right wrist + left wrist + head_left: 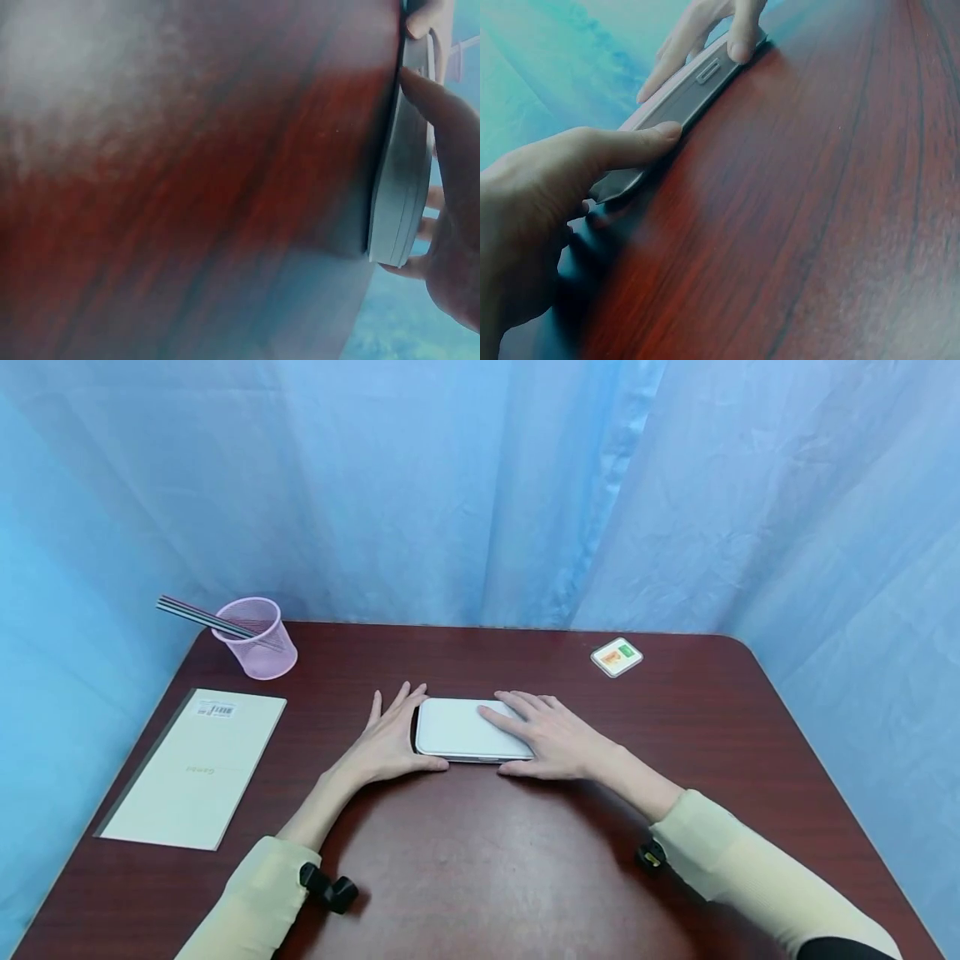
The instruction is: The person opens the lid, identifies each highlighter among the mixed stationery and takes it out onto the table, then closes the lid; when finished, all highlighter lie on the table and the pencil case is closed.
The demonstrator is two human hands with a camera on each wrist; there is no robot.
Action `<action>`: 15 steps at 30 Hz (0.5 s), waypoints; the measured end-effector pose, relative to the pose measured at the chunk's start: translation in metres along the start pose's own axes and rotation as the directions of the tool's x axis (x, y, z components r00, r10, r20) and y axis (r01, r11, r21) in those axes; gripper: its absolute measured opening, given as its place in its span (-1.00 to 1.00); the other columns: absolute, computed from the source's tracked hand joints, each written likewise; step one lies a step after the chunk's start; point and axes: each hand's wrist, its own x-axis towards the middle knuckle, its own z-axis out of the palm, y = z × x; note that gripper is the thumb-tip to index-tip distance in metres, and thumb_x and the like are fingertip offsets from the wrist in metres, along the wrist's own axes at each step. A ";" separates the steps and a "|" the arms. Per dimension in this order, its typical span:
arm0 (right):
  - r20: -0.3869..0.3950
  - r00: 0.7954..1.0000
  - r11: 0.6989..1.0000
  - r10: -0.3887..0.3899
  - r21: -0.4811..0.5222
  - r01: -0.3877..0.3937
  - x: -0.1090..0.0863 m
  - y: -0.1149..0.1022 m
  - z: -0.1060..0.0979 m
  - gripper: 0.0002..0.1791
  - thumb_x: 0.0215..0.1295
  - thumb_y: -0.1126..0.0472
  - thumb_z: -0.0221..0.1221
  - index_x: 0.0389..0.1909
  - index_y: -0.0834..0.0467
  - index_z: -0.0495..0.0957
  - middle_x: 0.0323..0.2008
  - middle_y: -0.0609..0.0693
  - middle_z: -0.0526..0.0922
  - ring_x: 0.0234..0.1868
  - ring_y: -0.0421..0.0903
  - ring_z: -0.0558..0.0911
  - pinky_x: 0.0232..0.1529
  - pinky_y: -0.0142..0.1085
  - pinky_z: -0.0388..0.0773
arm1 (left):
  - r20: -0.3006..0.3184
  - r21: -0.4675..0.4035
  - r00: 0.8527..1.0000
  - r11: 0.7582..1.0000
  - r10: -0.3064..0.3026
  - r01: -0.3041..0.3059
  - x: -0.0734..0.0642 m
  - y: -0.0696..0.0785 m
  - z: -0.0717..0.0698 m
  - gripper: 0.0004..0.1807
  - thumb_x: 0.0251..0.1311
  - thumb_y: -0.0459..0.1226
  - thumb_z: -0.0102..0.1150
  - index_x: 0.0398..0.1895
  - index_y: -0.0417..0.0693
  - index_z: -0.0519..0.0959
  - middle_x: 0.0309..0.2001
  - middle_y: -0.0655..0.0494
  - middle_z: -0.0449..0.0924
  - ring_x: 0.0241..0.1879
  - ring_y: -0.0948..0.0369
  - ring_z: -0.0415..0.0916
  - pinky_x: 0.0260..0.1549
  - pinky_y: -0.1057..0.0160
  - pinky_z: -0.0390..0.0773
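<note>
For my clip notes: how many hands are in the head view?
2: the left hand at the left end of the white case, and the right hand at its right end. No others show.

From my end of the feed, I see pale blue curtains (420, 510) across the back and down both sides, falling in soft vertical folds, with a shinier strip right of centre. Before them stands a dark reddish-brown table (720, 718), its far right corner rounded, its far edge close to the cloth. Through the wrist views I make out dark streaks of wood grain, and light spreads a pale sheen (487, 877) over the near tabletop.
</note>
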 end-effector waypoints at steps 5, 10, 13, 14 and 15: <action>-0.004 1.000 1.000 -0.010 -0.017 0.010 0.001 0.000 0.002 -0.09 0.35 -0.39 0.13 0.64 -0.25 0.05 0.53 0.09 0.28 0.47 0.07 0.38 0.34 0.12 0.45 | -0.008 0.008 1.000 1.000 -0.007 0.007 0.000 0.001 0.000 0.18 -0.08 0.22 0.52 0.53 -0.16 0.20 0.65 -0.12 0.04 0.68 -0.14 -0.18 0.61 -0.34 -0.39; -0.012 1.000 0.997 -0.023 -0.080 0.022 0.001 -0.001 0.001 -0.10 0.36 -0.37 0.12 0.64 -0.22 0.07 0.48 0.07 0.34 0.42 0.08 0.41 0.32 0.10 0.45 | -0.004 0.015 1.000 1.000 -0.019 0.019 -0.001 0.004 0.000 0.18 -0.06 0.22 0.51 0.54 -0.16 0.18 0.66 -0.10 0.02 0.68 -0.13 -0.18 0.63 -0.30 -0.36; -0.026 0.999 0.994 -0.029 -0.103 0.027 0.001 -0.001 0.001 -0.10 0.35 -0.36 0.13 0.63 -0.21 0.09 0.47 0.08 0.35 0.41 0.09 0.43 0.30 0.10 0.45 | 0.002 0.023 1.000 0.999 -0.030 0.030 -0.002 0.007 -0.001 0.20 -0.05 0.23 0.50 0.55 -0.16 0.17 0.66 -0.09 0.03 0.69 -0.10 -0.17 0.64 -0.27 -0.34; -0.031 0.999 0.994 -0.030 -0.106 0.027 0.001 -0.001 0.001 -0.11 0.35 -0.35 0.13 0.63 -0.21 0.09 0.47 0.08 0.36 0.40 0.09 0.43 0.29 0.09 0.46 | 0.001 0.028 0.999 0.999 -0.032 0.032 -0.003 0.007 -0.001 0.20 -0.06 0.22 0.50 0.55 -0.17 0.17 0.65 -0.09 0.05 0.69 -0.10 -0.16 0.64 -0.27 -0.32; -0.034 0.999 0.994 -0.029 -0.110 0.025 0.001 -0.001 0.002 -0.11 0.34 -0.35 0.13 0.63 -0.21 0.09 0.46 0.08 0.36 0.40 0.09 0.43 0.28 0.09 0.46 | 0.003 0.033 0.999 0.999 -0.035 0.035 -0.003 0.008 -0.002 0.20 -0.06 0.23 0.50 0.55 -0.17 0.17 0.65 -0.09 0.06 0.69 -0.09 -0.15 0.64 -0.26 -0.31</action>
